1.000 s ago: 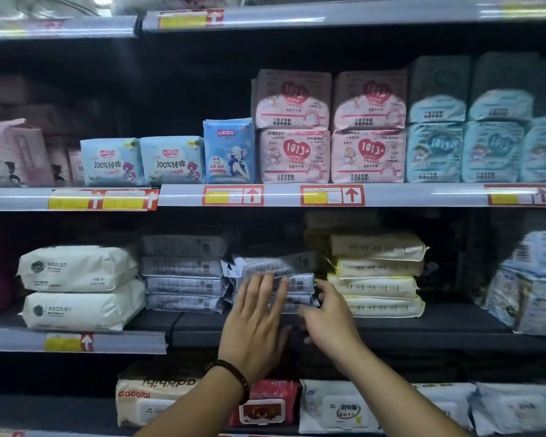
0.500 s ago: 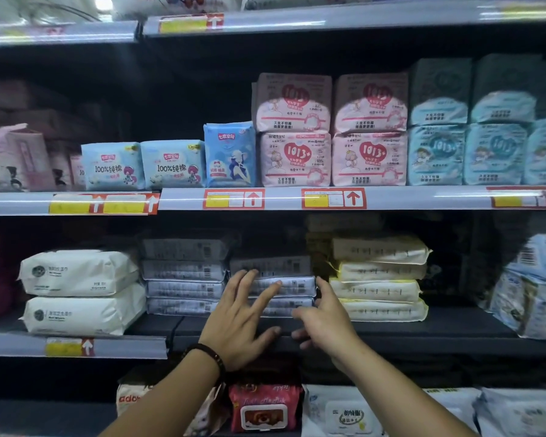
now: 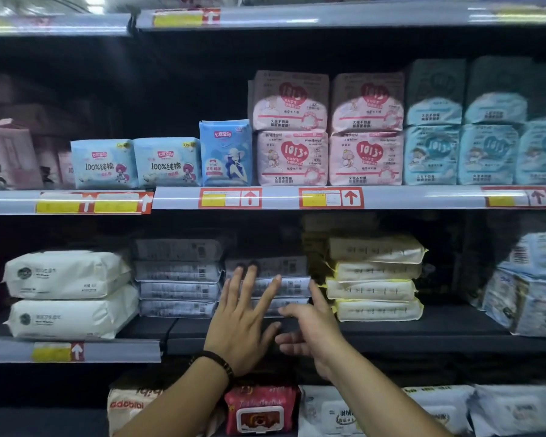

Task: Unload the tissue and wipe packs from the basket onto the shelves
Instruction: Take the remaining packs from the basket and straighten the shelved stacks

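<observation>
Left hand (image 3: 243,326): raised palm-forward before the middle shelf (image 3: 454,324), fingers straight and splayed, tips overlapping the centre stack of grey wipe packs (image 3: 284,287); nothing gripped; contact with the packs not determinable. Dark bead bracelet (image 3: 216,362) on the wrist. Right hand (image 3: 316,335): just beside the left, fingers loosely extended and apart, index raised toward the stack's right edge; nothing held. Stack flat on the middle shelf, between a taller grey stack (image 3: 177,279) and cream packs (image 3: 372,279).
</observation>
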Demonstrator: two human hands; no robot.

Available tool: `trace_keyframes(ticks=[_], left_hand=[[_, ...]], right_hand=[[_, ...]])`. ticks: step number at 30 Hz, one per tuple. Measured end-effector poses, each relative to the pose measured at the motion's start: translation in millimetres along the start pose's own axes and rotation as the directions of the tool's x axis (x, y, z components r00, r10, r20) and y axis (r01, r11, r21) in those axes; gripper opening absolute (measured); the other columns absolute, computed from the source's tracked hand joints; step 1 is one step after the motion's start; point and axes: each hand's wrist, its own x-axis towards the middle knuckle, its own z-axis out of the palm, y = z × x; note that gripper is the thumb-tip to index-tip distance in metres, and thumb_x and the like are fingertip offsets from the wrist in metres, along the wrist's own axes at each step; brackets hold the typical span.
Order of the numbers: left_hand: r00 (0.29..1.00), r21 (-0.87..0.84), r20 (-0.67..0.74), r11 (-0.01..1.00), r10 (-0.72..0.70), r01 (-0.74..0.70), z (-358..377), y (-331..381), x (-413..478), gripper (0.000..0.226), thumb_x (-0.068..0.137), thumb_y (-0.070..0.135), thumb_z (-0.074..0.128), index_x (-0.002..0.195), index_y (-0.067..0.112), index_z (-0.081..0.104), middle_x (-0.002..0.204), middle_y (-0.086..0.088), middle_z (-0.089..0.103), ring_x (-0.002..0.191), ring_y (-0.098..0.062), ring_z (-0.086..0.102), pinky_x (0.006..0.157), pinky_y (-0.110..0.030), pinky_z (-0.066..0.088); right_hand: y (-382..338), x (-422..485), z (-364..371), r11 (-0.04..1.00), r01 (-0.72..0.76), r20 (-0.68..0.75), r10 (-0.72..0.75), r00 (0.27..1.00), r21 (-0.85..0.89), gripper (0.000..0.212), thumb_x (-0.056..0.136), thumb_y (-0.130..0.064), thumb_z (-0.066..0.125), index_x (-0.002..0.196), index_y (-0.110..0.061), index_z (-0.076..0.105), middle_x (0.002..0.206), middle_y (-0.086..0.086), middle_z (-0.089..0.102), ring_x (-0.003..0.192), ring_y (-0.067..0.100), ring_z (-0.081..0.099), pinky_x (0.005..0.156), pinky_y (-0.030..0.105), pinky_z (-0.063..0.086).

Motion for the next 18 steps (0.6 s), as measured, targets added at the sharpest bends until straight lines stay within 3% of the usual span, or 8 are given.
trace_keyframes(ticks=[3,6,10,15,18], left_hand=[[1.000,0.006,-0.005,1.000,-0.002,0.002,1,-9,-1,0.083,0.100,0.068,0.036,0.169,0.036,0.002,0.172,-0.022,0.017,0.159,-0.046,0.014,0.128,-0.060,0.021],[1.000,0.025,0.010,1.000,0.011,-0.011,-1,-15,-1,0.087,0.100,0.070,0.036,0.169,0.030,0.002,0.170,-0.023,0.022,0.158,-0.047,0.020,0.124,-0.061,0.030],[0.998,0.034,0.034,0.998,-0.044,0.043,-10,-7,2,0.092,0.096,0.070,0.036,0.169,0.030,-0.002,0.168,-0.023,0.027,0.156,-0.047,0.025,0.122,-0.061,0.033],[0.994,0.052,0.073,0.995,-0.086,0.082,-10,-4,5,0.086,0.096,0.069,0.035,0.169,0.026,0.018,0.167,-0.023,0.032,0.154,-0.050,0.028,0.122,-0.062,0.033],[0.994,0.068,0.100,0.997,-0.053,0.046,-2,-8,4,0.085,0.099,0.074,0.026,0.168,0.023,0.022,0.164,-0.025,0.037,0.151,-0.054,0.032,0.119,-0.065,0.035]], right_hand=[[-3,0,10,1.000,-0.013,0.053,0.013,0.999,-0.007,0.093,0.092,-0.012,0.073,0.164,-0.044,0.024,0.099,0.006,0.073,0.061,0.024,0.067,0.056,0.035,0.058],[-5,4,11,0.999,-0.042,0.089,0.042,0.995,-0.006,0.093,0.092,-0.014,0.073,0.165,-0.044,0.023,0.104,0.006,0.070,0.073,0.033,0.074,0.068,0.043,0.065],[-7,6,0,0.999,-0.013,0.052,0.016,0.999,-0.044,0.094,0.093,-0.015,0.074,0.164,-0.046,0.021,0.118,0.003,0.069,0.071,0.034,0.078,0.075,0.049,0.066],[-20,9,0,0.999,-0.031,0.063,0.034,0.997,-0.038,0.098,0.093,-0.013,0.072,0.165,-0.048,0.015,0.137,0.011,0.060,0.085,0.040,0.080,0.082,0.055,0.066],[-23,7,7,0.998,-0.053,0.116,0.055,0.992,-0.020,0.099,0.090,-0.012,0.072,0.164,-0.049,0.017,0.144,0.014,0.058,0.086,0.039,0.080,0.079,0.050,0.067]])
